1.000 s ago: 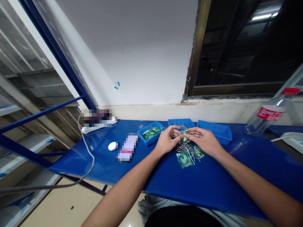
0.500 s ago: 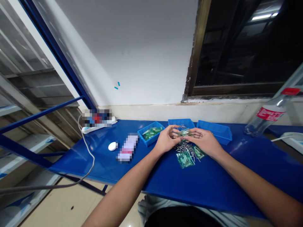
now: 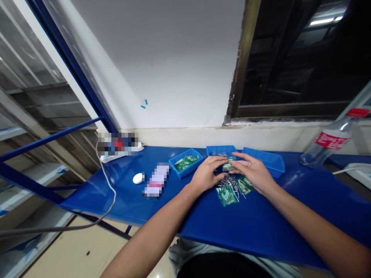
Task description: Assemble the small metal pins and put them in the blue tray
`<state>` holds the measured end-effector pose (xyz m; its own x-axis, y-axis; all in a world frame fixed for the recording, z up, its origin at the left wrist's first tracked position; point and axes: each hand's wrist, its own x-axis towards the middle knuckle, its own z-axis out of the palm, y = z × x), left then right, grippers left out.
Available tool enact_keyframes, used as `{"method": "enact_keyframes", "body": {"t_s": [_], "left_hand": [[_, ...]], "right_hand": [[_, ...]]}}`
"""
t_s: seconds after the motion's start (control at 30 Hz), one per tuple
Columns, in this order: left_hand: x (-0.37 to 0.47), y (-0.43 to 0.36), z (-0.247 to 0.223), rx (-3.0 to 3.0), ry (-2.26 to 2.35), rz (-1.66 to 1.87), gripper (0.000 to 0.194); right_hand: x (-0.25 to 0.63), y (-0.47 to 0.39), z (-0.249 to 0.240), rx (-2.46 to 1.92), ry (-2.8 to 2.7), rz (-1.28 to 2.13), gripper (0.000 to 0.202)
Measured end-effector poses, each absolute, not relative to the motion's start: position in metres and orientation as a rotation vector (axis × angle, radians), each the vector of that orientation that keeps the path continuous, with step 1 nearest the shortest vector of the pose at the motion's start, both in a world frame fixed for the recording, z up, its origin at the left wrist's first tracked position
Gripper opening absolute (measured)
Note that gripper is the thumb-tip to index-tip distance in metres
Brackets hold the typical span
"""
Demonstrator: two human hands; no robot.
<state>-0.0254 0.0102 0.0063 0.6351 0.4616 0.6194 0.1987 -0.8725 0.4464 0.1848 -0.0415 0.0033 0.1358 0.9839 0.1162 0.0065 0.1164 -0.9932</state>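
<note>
A small green plastic bag (image 3: 228, 164) is pinched between the thumb and fingers of my right hand (image 3: 252, 172). My left hand (image 3: 207, 173) is at the bag's left side, its thumb and fingers apart, fingertips close to the bag. Below the hands lies a pile of metal pins (image 3: 232, 182). A filled green bag (image 3: 227, 195) rests at the pile's front, and another green bag (image 3: 245, 184) lies partly under my right hand. Behind the hands, a blue bin (image 3: 222, 149) holds more metal pins.
A blue bin (image 3: 181, 172) of green bags stands left, another blue bin (image 3: 276, 166) back right. A plastic bottle (image 3: 332, 139) leans right. A blurred-out flat item (image 3: 158, 180), white round object (image 3: 138, 178) and power strip (image 3: 121, 153) are on the blue table (image 3: 232, 235).
My left hand has opened, its thumb dropping away from the green bag. My right hand has shifted slightly, its index finger lifted, and the bag sits a little further right.
</note>
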Motion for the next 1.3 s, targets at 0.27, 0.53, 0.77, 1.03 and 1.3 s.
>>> {"method": "enact_keyframes", "body": {"t_s": [0.27, 0.53, 0.77, 1.03, 1.3], "left_hand": [[-0.028, 0.009, 0.013, 2.36, 0.733, 1.138, 0.021], [-0.026, 0.005, 0.017, 2.152, 0.814, 1.084, 0.022], [-0.025, 0.008, 0.012, 2.068, 0.788, 0.967, 0.035], [-0.024, 0.007, 0.013, 2.056, 0.779, 0.966, 0.036], [-0.021, 0.004, 0.012, 2.05, 0.817, 0.991, 0.04]], "right_hand": [[0.181, -0.038, 0.001, -1.091, -1.255, 1.008, 0.046], [0.188, -0.043, 0.008, -1.261, -1.581, 0.385, 0.042], [0.186, -0.04, 0.003, -1.139, -1.586, 0.678, 0.041], [0.182, -0.042, 0.002, -1.165, -1.39, 0.899, 0.045], [0.189, -0.036, -0.01, -1.272, -1.382, 0.529, 0.038]]}}
